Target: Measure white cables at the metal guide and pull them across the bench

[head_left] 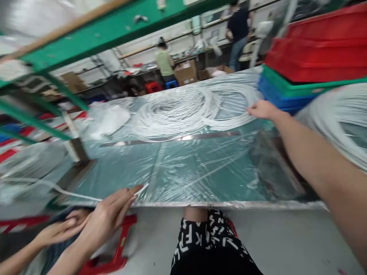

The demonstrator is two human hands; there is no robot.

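- At the lower left, another person's hand [59, 231] lies low beside a red stool [114, 252].
- The left hand [110, 214] pinches the end of a thin white cord [71, 194] at the table's [200, 172] near edge; the cord trails off leftward.
- The table is wrapped in clear plastic; a metal strip [172, 139] runs across it.
- A big coil [183, 109] of white cord lies on the far side.
- Black shorts [206, 240] carry white letters; F, K and Z can be read.
- The right hand [262, 109] touches the coil's right edge, fingers curled; its grip is unclear.
- Red, green and blue crates [315, 57] stand stacked on the right.
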